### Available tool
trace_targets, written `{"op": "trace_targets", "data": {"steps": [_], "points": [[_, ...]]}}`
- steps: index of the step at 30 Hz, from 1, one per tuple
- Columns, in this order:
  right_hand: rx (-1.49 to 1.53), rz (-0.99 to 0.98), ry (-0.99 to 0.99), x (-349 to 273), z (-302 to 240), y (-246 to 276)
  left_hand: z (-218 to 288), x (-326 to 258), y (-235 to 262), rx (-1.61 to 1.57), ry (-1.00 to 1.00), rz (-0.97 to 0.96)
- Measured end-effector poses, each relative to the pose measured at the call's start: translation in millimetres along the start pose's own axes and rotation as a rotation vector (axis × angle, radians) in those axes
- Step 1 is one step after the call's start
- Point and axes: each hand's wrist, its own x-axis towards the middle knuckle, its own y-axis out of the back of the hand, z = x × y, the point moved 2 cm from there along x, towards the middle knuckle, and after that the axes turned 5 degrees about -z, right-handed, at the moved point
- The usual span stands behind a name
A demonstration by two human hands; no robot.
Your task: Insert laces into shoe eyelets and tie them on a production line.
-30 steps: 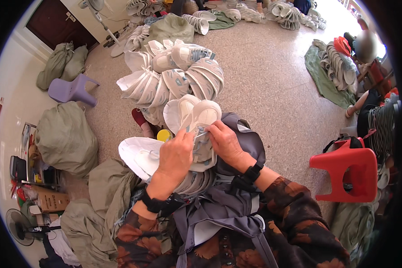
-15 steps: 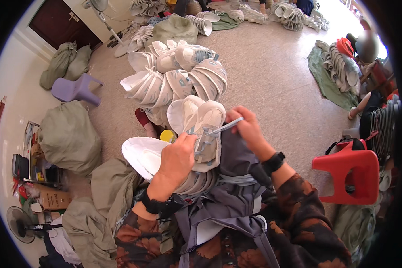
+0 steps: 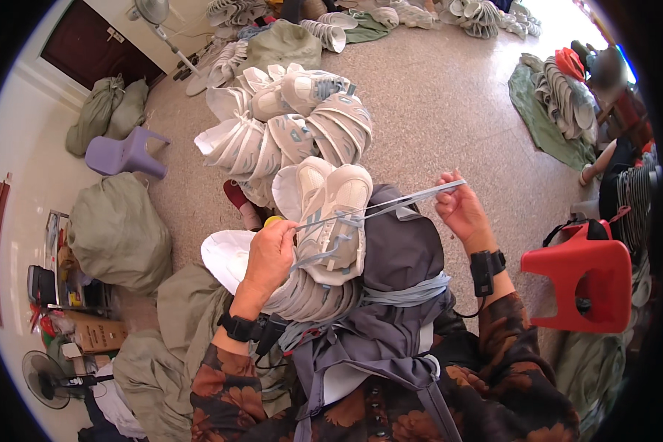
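The person's left hand is curled around the near side of a white and grey-blue sneaker, fingers closed on it and steadying it on the lap, on top of a stack of more shoes. The right hand is raised to the right, well apart from the shoe, its fingertips pinching the end of a pale blue-grey shoelace that runs taut from the sneaker's eyelets. A grey apron covers the lap beneath. Farther away on the speckled floor lies a heap of matching sneakers; a red plastic stool stands at the right, and a purple stool at the far left.
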Motion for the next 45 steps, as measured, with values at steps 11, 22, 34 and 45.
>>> {"op": "trace_targets", "data": {"steps": [11, 22, 34, 45], "points": [[0.110, 0.159, 0.112, -26, -42, 71, 12, 24, -22, 0.054, -0.089, -0.015], [0.001, 0.306, 0.074, -34, -28, 96, 3, 26, -8, 0.173, -0.092, -0.101], [0.071, 0.303, 0.070, -34, -27, 112, -9, 23, 11, 0.527, 0.015, 0.049], [-0.622, 0.492, 0.075, -73, -47, 90, 14, 34, -32, -0.196, 0.045, -0.013]]}}
